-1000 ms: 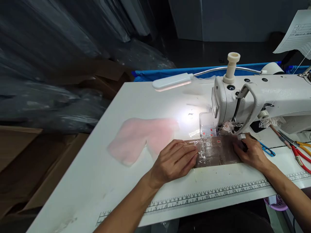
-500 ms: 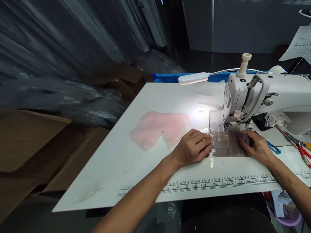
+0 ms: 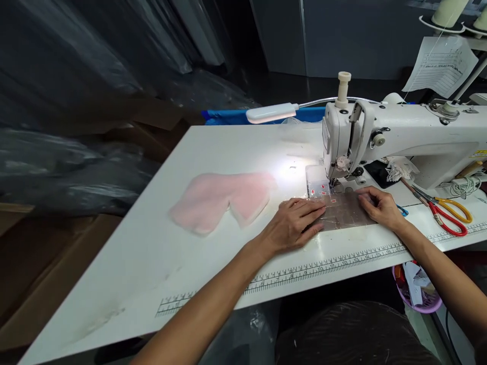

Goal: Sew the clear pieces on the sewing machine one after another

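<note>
A thin see-through plastic sheet (image 3: 344, 210), brownish with small red marks near its far edge, lies flat at the sewing machine (image 3: 338, 137). Its far edge reaches the presser foot (image 3: 332, 183). My left hand (image 3: 294, 223) rests palm down over the sheet's left side, fingers stretched out and slightly apart. At the right edge, my right hand (image 3: 382, 209) has its thumb and curled fingers closed on the sheet. A pink fluffy piece of fabric (image 3: 224, 197) lies on the white table to the left of my left hand.
Red-handled scissors (image 3: 447, 220), yellow-handled scissors (image 3: 456, 205) and a blue-handled tool (image 3: 402, 210) lie right. A printed ruler (image 3: 304, 271) follows the front edge of the table (image 3: 133, 253). A lamp (image 3: 272, 112) reaches over the back; a purple basket (image 3: 422, 306) stands below.
The view has swung to the right, showing more of the machine and the scissors. My left fingers have spread flatter on the sheet. My right hand stays at its right edge.
</note>
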`<state>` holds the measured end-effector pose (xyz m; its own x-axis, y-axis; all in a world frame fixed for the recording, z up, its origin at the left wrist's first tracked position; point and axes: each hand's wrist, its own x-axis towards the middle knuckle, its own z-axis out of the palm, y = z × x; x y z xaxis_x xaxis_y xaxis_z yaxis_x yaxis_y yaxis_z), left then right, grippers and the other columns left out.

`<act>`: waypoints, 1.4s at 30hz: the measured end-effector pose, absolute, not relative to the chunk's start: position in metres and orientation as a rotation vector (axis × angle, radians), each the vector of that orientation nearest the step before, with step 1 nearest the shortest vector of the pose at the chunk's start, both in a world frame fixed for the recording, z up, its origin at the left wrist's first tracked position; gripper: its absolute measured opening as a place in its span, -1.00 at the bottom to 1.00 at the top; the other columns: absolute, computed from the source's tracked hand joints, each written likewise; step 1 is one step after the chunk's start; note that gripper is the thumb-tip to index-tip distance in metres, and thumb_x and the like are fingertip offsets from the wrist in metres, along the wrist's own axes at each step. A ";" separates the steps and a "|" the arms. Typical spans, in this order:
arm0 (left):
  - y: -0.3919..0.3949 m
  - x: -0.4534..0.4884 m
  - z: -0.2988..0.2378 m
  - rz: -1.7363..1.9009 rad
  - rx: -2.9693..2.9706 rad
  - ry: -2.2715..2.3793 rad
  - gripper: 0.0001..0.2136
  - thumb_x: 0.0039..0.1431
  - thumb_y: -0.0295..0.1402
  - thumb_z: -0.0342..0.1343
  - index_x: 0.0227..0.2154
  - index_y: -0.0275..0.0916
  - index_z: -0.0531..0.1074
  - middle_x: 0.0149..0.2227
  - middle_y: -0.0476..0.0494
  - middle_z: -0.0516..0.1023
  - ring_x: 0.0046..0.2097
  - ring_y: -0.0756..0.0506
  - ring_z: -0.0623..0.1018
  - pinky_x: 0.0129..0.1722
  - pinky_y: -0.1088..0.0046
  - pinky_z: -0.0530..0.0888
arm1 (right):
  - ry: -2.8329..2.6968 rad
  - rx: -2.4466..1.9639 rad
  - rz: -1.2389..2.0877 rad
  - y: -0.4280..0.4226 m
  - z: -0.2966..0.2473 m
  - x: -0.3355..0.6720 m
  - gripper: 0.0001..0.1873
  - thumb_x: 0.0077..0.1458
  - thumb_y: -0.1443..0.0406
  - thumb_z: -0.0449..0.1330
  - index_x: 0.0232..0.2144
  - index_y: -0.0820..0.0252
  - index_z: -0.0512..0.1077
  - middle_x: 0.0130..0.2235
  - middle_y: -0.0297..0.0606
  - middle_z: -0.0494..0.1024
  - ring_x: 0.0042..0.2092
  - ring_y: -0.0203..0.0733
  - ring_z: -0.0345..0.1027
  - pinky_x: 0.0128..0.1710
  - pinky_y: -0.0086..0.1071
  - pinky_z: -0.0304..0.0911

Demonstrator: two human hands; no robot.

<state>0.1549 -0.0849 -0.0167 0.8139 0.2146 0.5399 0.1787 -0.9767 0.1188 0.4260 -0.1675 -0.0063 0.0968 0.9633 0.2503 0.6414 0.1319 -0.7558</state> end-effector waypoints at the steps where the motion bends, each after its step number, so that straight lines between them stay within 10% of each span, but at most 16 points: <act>1: -0.085 0.155 -0.018 0.848 2.933 0.322 -0.73 0.38 -0.30 0.05 0.05 -0.25 0.49 0.06 -0.28 0.61 0.05 -0.21 0.61 -0.03 0.09 0.54 | -1.614 -1.583 0.530 -0.168 -0.007 0.426 -0.65 0.17 0.10 0.09 -0.20 0.23 0.51 -0.49 -0.32 0.43 -0.48 -0.27 0.23 -0.42 -0.38 0.24; 8: -0.083 0.155 -0.018 0.882 2.858 0.346 -0.73 0.37 -0.29 0.07 0.04 -0.23 0.49 0.07 -0.28 0.60 0.04 -0.22 0.61 -0.01 0.03 0.53 | -1.654 -1.531 0.604 -0.168 -0.005 0.425 -0.60 0.10 0.06 0.19 -0.16 0.24 0.50 -0.46 -0.32 0.47 -0.46 -0.27 0.27 -0.40 -0.36 0.26; 13: -0.091 0.155 -0.004 1.049 2.504 0.598 -0.77 0.35 -0.28 0.09 -0.08 -0.26 0.57 -0.22 -0.20 0.67 -0.30 -0.05 0.61 -0.37 0.40 0.57 | -1.650 -1.471 0.621 -0.167 -0.002 0.419 -0.66 0.09 0.11 0.17 -0.21 0.23 0.51 -0.42 -0.27 0.50 -0.40 -0.24 0.34 -0.33 -0.33 0.30; 22: -0.090 0.150 0.002 0.537 1.671 0.691 -0.41 0.28 0.05 0.08 0.15 -0.34 0.41 -0.31 -0.25 0.64 -0.48 -0.06 0.59 -0.59 0.46 0.52 | -1.517 -1.212 1.299 -0.146 0.021 0.366 -0.56 0.18 0.06 0.20 -0.03 0.26 0.50 -0.37 -0.24 0.56 -0.32 -0.25 0.46 -0.37 -0.40 0.39; 33: -0.090 0.151 0.001 0.572 1.746 1.038 -0.49 0.10 -0.26 0.28 0.10 -0.27 0.35 -0.46 0.06 0.54 -0.58 0.02 0.51 -0.65 0.52 0.48 | -2.444 -1.274 0.194 -0.152 0.004 0.401 -0.65 0.29 0.30 0.09 0.05 0.16 0.53 -0.08 0.00 0.50 -0.04 0.03 0.40 -0.04 -0.09 0.40; 42: -0.094 0.155 0.006 0.627 1.850 1.229 -0.37 0.08 -0.12 0.27 0.18 -0.26 0.29 -0.44 0.06 0.54 -0.58 0.01 0.48 -0.60 0.48 0.47 | -2.345 -1.293 0.346 -0.135 -0.004 0.414 -0.58 0.33 0.27 0.05 0.16 0.20 0.46 -0.10 -0.04 0.45 -0.10 -0.06 0.39 -0.03 -0.12 0.42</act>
<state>0.1549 -0.0945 0.0058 0.4023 0.9150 -0.0301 0.5127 -0.1980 0.8354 0.4139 -0.1353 -0.0043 -0.4673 0.8467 0.2543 0.7371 0.5320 -0.4167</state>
